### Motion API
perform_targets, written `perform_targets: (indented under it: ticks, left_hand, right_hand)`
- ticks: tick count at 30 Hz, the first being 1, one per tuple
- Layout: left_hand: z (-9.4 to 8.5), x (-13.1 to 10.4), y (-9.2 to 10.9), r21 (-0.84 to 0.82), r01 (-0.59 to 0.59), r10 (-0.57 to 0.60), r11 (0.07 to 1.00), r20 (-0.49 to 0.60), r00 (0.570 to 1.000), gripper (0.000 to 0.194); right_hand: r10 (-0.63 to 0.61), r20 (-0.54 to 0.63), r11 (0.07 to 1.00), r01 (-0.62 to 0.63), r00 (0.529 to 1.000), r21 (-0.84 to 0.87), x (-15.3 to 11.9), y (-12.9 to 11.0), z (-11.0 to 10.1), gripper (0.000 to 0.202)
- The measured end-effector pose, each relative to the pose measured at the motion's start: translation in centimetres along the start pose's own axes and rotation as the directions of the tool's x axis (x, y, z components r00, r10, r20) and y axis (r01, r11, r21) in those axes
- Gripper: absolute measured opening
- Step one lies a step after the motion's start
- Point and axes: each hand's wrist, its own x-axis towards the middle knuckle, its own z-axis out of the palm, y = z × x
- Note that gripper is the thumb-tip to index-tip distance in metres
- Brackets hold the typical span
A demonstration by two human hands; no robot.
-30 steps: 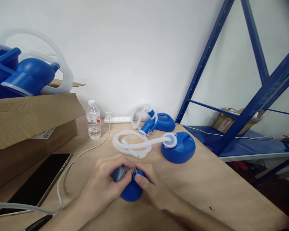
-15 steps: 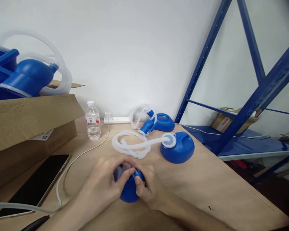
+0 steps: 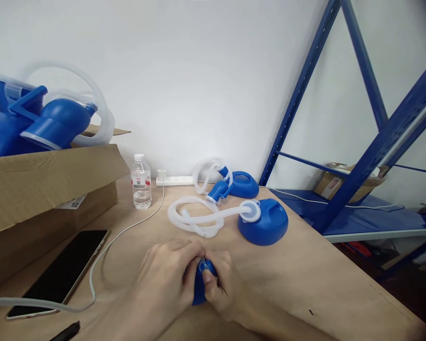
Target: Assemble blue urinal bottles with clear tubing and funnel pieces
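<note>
Close to my body, low in the middle of the head view, both hands are closed around a rounded blue plastic piece [image 3: 199,292]. My left hand [image 3: 168,272] wraps its far and left side, thumb pressed near the top. From the right, my right hand [image 3: 223,282] grips it with the thumb on a small clear strip [image 3: 201,264] at the upper edge. Most of the piece is hidden by my fingers. Beyond them lies a blue plastic urinal bottle [image 3: 266,226] with a coiled translucent hose [image 3: 177,221] running from its white cap.
A second blue bottle [image 3: 243,184] with hose and blue funnel head [image 3: 218,192] lies near the wall. On the left are a cardboard box [image 3: 49,173] full of blue parts, a phone [image 3: 60,272], a cable [image 3: 122,232] and a water bottle [image 3: 141,184]. Blue shelving [image 3: 305,90] stands right.
The view has shifted slightly. My left hand has turned further over the blue piece, covering more of it, including the greyish translucent part that showed before. My right hand keeps its pinch.
</note>
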Motion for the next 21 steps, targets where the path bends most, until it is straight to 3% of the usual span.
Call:
perform_targets:
  ticks: [8,15,21]
  left_hand:
    - [0.1,0.6,0.5,0.177,0.005,-0.017,0.984,0.066,0.998,0.015]
    - [-0.6,0.8,0.5,-0.18,0.114,-0.109,0.977,0.039,0.993,0.021]
    - [-1.2,0.3,0.2,-0.187,0.181,-0.169,0.966,0.076,0.983,0.021]
  right_hand:
    - [0.009,-0.044,1.0,-0.009,0.999,0.007,0.0,0.0,0.3,0.03]
    - [-0.01,-0.041,0.998,0.012,0.999,0.054,0.0,0.6,0.2,0.032]
    - [-0.001,-0.019,1.0,0.001,1.0,0.011,-0.5,0.8,0.4,0.032]
